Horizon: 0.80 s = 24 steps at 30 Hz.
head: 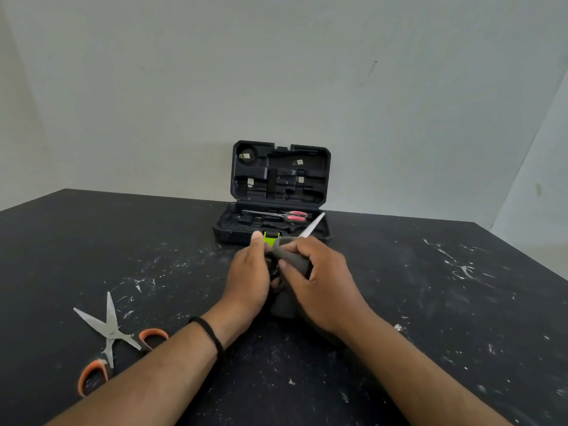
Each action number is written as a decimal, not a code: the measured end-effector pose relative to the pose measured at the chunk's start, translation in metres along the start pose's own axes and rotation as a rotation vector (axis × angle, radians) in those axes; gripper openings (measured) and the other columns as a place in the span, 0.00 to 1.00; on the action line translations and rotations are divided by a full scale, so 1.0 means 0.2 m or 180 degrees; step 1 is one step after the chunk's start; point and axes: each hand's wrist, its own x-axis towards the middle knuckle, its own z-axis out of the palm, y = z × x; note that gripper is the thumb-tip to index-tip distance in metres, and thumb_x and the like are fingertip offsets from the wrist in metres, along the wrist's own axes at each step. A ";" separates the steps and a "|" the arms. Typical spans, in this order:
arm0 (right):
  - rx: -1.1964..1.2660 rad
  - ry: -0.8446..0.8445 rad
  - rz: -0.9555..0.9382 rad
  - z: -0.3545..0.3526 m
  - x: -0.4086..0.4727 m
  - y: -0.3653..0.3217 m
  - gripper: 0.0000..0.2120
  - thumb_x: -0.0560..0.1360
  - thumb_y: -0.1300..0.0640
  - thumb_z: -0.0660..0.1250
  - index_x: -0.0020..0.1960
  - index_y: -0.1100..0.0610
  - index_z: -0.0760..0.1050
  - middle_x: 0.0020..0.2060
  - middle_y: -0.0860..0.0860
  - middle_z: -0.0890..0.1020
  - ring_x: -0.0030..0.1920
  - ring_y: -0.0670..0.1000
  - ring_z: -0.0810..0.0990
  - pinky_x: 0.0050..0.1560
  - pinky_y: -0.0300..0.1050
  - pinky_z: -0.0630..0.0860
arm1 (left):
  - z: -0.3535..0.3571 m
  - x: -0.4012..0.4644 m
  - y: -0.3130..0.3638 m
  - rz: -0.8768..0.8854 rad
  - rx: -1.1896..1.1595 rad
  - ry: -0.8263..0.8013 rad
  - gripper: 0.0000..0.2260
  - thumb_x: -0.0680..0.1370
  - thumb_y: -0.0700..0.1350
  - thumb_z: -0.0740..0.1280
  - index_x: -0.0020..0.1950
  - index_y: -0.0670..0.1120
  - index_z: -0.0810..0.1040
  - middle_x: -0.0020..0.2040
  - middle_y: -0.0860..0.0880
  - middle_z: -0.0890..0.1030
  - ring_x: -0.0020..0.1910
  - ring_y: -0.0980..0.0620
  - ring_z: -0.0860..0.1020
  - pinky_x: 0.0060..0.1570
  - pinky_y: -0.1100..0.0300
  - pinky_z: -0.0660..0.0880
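Observation:
Both my hands meet at the middle of the black table [399, 302]. My left hand [249, 275] grips the dark handles of a pair of scissors whose silver blade [312, 227] points up and away to the right. My right hand [319, 281] pinches a grey cloth [292, 259] wrapped around the base of that blade. The scissors' handles are mostly hidden between my hands. A second pair of scissors with orange handles [113, 336] lies open on the table at the near left.
An open black tool case [227, 224] stands at the table's far edge against the wall, its lid upright. Red-handled scissors [292, 216] lie in its tray. A green latch [271, 238] shows on its front. White scuffs and crumbs speckle the table.

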 end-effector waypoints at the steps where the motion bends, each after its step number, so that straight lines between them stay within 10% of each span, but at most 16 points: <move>1: -0.0115 -0.0180 -0.0067 0.01 0.00 0.00 0.04 0.77 0.60 0.70 0.48 0.53 0.81 0.46 0.46 0.83 0.45 0.43 0.82 0.46 0.38 0.77 | 0.00 0.02 0.00 -0.0190 -0.0122 0.0236 0.27 0.86 0.55 0.51 0.39 0.44 0.81 0.35 0.47 0.81 0.37 0.50 0.78 0.44 0.54 0.75; 10: -0.1565 0.0638 0.0610 -0.15 0.04 0.06 0.02 0.74 0.52 0.67 0.44 0.49 0.78 0.44 0.45 0.79 0.41 0.46 0.77 0.41 0.44 0.75 | -0.04 0.05 0.06 -0.1218 -0.1977 0.0081 0.23 0.86 0.57 0.51 0.48 0.42 0.75 0.25 0.46 0.74 0.23 0.51 0.68 0.28 0.62 0.70; 15: -0.2010 0.0062 0.0823 -0.10 0.01 0.07 0.23 0.73 0.30 0.64 0.60 0.43 0.74 0.54 0.41 0.77 0.55 0.47 0.75 0.53 0.46 0.74 | -0.03 0.02 0.07 -0.1103 -0.1737 0.0078 0.24 0.86 0.59 0.50 0.48 0.45 0.78 0.28 0.48 0.76 0.24 0.53 0.69 0.29 0.60 0.63; 18: -0.1757 0.0873 0.0217 -0.05 0.02 0.02 0.18 0.73 0.34 0.65 0.54 0.45 0.73 0.49 0.40 0.76 0.51 0.46 0.73 0.53 0.47 0.74 | -0.02 0.01 0.08 -0.1030 -0.1485 -0.0010 0.23 0.86 0.58 0.51 0.48 0.47 0.80 0.29 0.50 0.78 0.26 0.54 0.67 0.30 0.59 0.62; 24: -0.1552 0.0779 0.0051 0.02 0.01 0.03 0.10 0.72 0.39 0.71 0.43 0.42 0.72 0.39 0.38 0.76 0.42 0.42 0.74 0.46 0.46 0.76 | -0.01 -0.04 0.10 -0.0678 -0.1158 -0.0437 0.14 0.87 0.49 0.52 0.55 0.48 0.77 0.41 0.49 0.85 0.32 0.55 0.78 0.30 0.59 0.69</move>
